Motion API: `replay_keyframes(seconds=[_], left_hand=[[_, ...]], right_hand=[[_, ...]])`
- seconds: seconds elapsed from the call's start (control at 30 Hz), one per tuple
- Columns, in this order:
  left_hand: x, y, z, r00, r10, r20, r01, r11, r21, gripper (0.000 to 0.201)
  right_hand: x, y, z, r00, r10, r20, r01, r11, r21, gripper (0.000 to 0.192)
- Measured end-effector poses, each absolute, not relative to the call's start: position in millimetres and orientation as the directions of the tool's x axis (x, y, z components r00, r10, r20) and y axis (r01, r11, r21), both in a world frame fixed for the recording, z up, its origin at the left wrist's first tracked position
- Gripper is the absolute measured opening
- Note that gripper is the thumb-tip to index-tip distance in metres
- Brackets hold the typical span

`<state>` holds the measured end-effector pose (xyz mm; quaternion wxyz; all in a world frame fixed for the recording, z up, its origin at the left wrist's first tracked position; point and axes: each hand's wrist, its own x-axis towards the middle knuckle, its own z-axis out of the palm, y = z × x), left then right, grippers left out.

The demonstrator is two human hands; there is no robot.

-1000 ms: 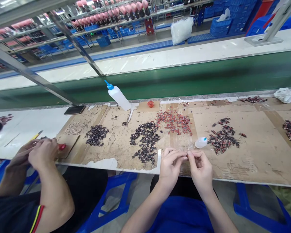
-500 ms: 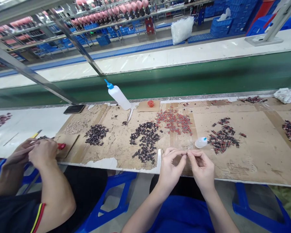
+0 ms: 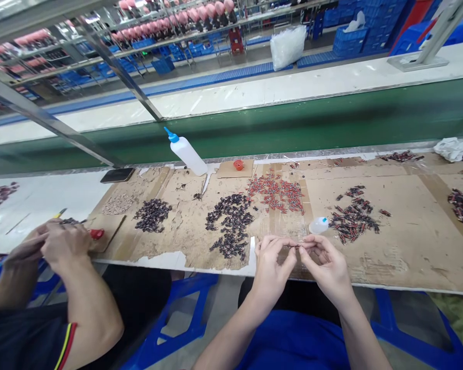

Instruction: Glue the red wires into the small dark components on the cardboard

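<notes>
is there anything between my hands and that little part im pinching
Nothing visible is. The left hand and the right hand meet fingertip to fingertip over the cardboard, both pinching the small dark part directly. The little bottle and the dark pile lie further back, clear of the hands.

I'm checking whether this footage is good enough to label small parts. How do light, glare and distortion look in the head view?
Head view: light is bright and even, with soft shadows on the brown cardboard mat; glare whitens the pale far bench strip; wide-angle bending curves the green conveyor belt; the tiny dark part pinched between left hand and right hand is too small to resolve.
</notes>
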<state>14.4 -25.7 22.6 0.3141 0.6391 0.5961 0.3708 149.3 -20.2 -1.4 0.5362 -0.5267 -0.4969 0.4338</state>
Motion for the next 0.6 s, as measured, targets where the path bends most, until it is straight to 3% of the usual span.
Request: replay_keyframes(seconds=[0.27,0.47,0.6], left_hand=[[22.3,-23.6,19.7,0.101,0.988,0.113,0.539,-0.150,0.829,0.014],[-31.0,14.5,8.3,-0.256,0.917,0.305,0.698,-0.043,0.715,0.019],[-54.1,50.4,-3.4,-0.184,0.954,0.239,0.787,-0.003,0.618,0.016]], right_hand=[[178.8,-28.4,-3.3,0.169,0.978,0.123,0.171,0.094,-0.981,0.023],[220.9,-8.8,-17.2,0.586,0.782,0.210,0.308,0.024,-0.951,0.024],[225.7,3.1,-18.6,0.426,0.791,0.439,0.580,0.134,-0.804,0.020]])
